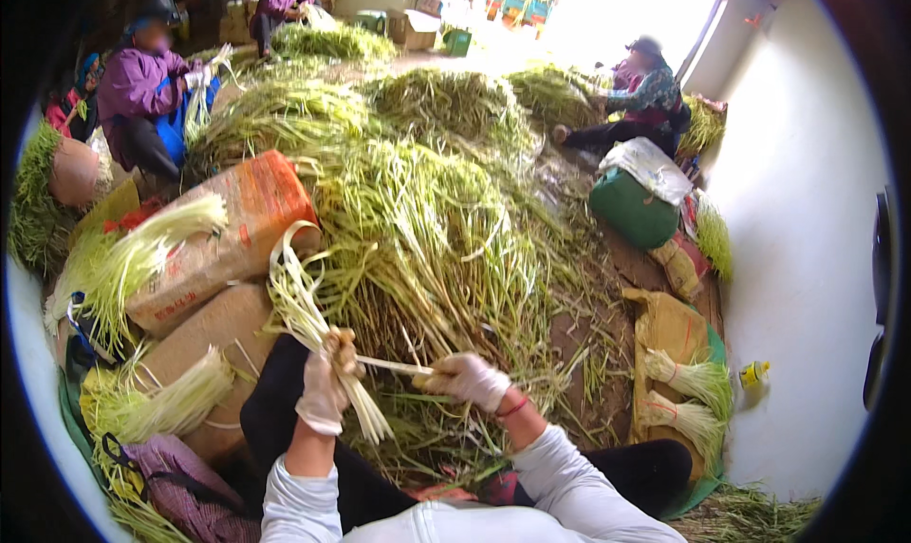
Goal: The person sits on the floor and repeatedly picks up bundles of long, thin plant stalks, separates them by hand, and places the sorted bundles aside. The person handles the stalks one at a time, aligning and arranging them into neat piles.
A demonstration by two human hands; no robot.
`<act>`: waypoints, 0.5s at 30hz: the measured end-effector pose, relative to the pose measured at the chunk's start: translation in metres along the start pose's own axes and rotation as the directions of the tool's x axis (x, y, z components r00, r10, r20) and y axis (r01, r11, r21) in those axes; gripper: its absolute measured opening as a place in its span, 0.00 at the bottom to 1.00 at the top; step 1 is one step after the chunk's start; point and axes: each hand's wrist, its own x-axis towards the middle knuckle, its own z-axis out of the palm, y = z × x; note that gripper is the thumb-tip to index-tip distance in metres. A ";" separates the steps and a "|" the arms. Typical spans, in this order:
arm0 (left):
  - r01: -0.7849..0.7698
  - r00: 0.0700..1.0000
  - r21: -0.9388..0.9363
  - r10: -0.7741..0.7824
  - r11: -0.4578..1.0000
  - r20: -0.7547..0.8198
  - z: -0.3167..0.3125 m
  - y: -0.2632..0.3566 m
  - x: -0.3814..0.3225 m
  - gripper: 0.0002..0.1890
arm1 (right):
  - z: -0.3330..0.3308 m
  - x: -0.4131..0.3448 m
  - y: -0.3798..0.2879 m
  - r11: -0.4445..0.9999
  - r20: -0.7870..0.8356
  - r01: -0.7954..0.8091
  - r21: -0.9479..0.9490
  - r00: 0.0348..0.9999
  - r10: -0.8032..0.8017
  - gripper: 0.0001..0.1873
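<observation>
My left hand (331,379), in a pale glove with bare fingertips, is shut on a bunch of pale green stalks (302,304) whose cut ends point down to the right. One pale stalk (391,365) runs from that bunch across to my right hand (466,381), which grips its end and looks slightly blurred. Right in front of both hands spreads a large heap of long green stalks (441,244) with brownish lower ends. A loose bundle of stripped stalks (178,400) lies on brown board to my left.
Another pale bundle (164,230) rests on a worn cardboard box (235,222). Tied bundles (687,376) lie on a yellow sack (644,322) at the right, near a yellow bottle (753,373) and a green sack (633,208). Several people sit farther off, among them a person in purple (139,87).
</observation>
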 end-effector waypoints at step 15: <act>-0.028 0.984 -0.268 0.074 0.963 0.161 -0.002 0.001 0.006 0.10 | 0.006 0.003 -0.014 0.797 -0.047 0.461 -0.389 0.854 -0.518 0.28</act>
